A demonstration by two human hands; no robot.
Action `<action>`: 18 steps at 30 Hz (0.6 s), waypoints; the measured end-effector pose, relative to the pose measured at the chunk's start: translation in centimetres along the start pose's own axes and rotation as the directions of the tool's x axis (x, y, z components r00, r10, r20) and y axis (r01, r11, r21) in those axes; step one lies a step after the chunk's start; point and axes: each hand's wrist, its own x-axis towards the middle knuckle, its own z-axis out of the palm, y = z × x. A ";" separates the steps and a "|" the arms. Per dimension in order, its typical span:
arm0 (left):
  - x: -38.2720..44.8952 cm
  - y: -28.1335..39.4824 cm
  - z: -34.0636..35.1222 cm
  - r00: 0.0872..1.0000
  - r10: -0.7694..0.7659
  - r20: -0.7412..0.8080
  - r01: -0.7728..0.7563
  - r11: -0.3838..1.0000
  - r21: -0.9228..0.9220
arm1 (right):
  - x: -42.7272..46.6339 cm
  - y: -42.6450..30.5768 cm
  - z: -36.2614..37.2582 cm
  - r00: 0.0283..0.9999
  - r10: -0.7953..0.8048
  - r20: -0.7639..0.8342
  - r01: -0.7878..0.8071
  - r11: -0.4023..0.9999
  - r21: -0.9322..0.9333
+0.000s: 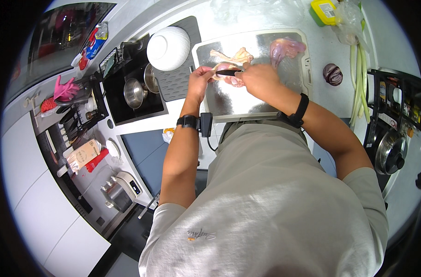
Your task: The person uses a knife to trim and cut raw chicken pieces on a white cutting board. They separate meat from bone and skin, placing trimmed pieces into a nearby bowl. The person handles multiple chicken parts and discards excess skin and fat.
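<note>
On a metal-faced cutting board [228, 104] lies a piece of raw poultry [233, 81] with yellowish skin at its edge. My left hand [199, 82] pinches that edge between thumb and fingers. A knife with a dark blade [226, 72] is gripped in my right hand [260, 78]; its blade rests against the meat and points left. Its handle is mostly hidden by my fingers. Just beyond lies a strip of skin or trimmed bone [236, 55]; I cannot tell which. A skinned poultry leg [285, 50] sits at the board's far right.
A white bowl [168, 48], upside down, stands on a grey drying mat [177, 83] left of the board. Farther left, steel pots [134, 92] are on a black hob [150, 112]. To the right are a cut red onion [333, 74], scallions [359, 83] and a yellow-lidded tub [323, 12].
</note>
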 end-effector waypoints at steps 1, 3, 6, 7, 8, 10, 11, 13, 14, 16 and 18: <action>-0.1 0.0 0.1 1.000 0.001 0.004 -0.001 1.000 0.010 | 0.0 -0.1 0.0 1.000 0.015 -0.006 -0.015 1.000 0.006; -0.1 0.0 0.1 1.000 0.017 0.014 -0.017 1.000 0.024 | 0.2 -0.2 0.1 0.999 0.048 -0.003 -0.048 0.999 -0.001; -0.1 -0.4 0.0 1.000 0.004 0.006 -0.004 1.000 0.022 | 0.0 -0.2 0.4 0.994 0.110 0.005 -0.110 0.994 0.008; 0.0 -0.7 0.0 1.000 0.004 0.007 -0.004 1.000 -0.007 | -0.2 -0.1 0.5 0.993 0.114 -0.003 -0.114 0.993 0.027; 0.1 -0.9 -0.1 1.000 0.005 0.008 -0.005 0.999 -0.037 | -0.4 -0.1 0.6 0.992 0.124 -0.008 -0.124 0.992 0.040; 0.2 -1.3 -0.4 1.000 -0.009 0.000 0.009 0.997 -0.073 | -0.7 0.1 0.8 0.987 0.158 -0.035 -0.155 0.985 0.078; 0.3 -1.4 -0.7 1.000 -0.024 -0.008 0.024 0.997 -0.078 | -0.8 0.2 0.8 0.981 0.183 -0.057 -0.177 0.979 0.104; 0.3 -1.7 -1.1 0.999 -0.041 -0.010 0.040 0.995 -0.090 | -1.4 0.9 0.8 0.966 0.226 -0.125 -0.206 0.966 0.159; 0.2 -1.8 -1.3 0.999 -0.042 -0.007 0.041 0.994 -0.097 | -2.0 1.3 0.7 0.955 0.242 -0.173 -0.210 0.960 0.188; 0.0 -1.9 -1.6 0.999 -0.049 -0.023 0.047 0.994 -0.103 | -3.1 2.2 0.7 0.937 0.239 -0.255 -0.187 0.960 0.211; -0.2 -2.0 -1.6 0.996 -0.070 -0.060 0.064 0.993 -0.102 | -4.6 2.6 1.2 0.950 0.211 -0.232 -0.168 0.967 0.189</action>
